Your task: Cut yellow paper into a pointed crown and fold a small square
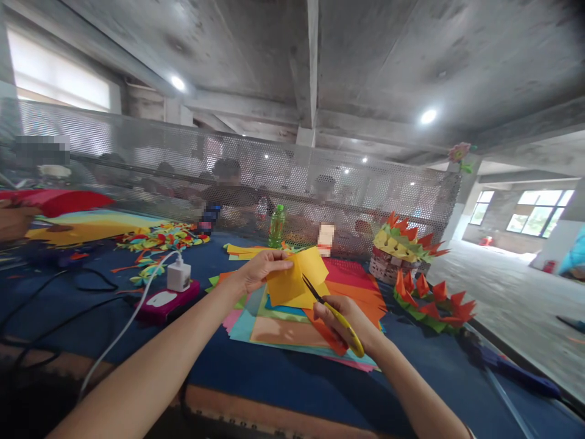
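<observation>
A yellow sheet of paper [284, 285] is pinched at its upper left by my left hand [264, 268], thumb on top. My right hand [343, 317] grips yellow-handled scissors [350, 336], whose dark blades reach the right side of that sheet. Whether the blades are fully closed I cannot tell. Beneath both hands lies a spread stack of coloured paper [281, 332] in orange, blue, green and pink. Red and orange sheets [354, 280] fan out behind the scissors.
A purple power strip [189, 299] with a white charger [178, 274] and cables sits left, near paper scraps [164, 238]. Behind stand a green bottle [276, 227] and a mesh partition. Folded-paper crowns [434, 308] and a glue gun [516, 369] lie right. Another person's hand [16, 219] is far left.
</observation>
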A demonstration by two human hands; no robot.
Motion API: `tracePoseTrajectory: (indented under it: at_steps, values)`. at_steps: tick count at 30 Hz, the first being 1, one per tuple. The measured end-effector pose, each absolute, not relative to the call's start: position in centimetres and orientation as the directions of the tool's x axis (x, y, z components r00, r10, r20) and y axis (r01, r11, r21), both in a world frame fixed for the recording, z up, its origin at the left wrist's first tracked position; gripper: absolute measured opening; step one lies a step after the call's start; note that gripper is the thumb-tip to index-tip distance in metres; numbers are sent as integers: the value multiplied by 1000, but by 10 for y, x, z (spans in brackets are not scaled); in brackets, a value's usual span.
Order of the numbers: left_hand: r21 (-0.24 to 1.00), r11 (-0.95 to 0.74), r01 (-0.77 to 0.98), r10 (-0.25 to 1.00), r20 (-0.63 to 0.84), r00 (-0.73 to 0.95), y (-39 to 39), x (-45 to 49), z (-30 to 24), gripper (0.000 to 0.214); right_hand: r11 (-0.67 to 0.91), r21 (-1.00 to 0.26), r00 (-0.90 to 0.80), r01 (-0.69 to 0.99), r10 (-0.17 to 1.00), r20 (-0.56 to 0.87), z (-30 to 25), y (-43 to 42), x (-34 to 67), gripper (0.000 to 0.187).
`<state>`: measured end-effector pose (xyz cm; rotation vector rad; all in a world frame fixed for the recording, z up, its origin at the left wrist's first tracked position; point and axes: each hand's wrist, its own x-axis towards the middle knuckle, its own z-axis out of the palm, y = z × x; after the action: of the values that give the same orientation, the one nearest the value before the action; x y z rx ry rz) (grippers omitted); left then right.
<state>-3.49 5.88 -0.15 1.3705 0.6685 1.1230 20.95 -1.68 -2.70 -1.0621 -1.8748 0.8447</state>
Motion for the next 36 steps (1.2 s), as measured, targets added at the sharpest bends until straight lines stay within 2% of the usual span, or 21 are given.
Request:
tracePoseTrajectory:
  at_steps: [3,10,20,25,36]
  values:
    - [962,-154,-228,895,233,381,58,-36,-1,28,428,-776,-429,463,875,226,-24,-17,210,48]
    - [969,-108,-222,906,188,380,56,-27,-4,31,406,-768,-419,495,886,198,-23,-16,210,52]
    - [962,-57,-268,922,153,356,59,-7,-19,28,452,-742,-354,495,885,303,-32,-9,208,49]
    - [957,-44,-287,933,142,330,55,-4,-16,24,552,-621,-362,556,834,418,-34,-7,208,44]
    - [959,-81,-272,926,173,335,46,-3,-10,25,533,-527,-334,662,839,429,-45,-3,209,44]
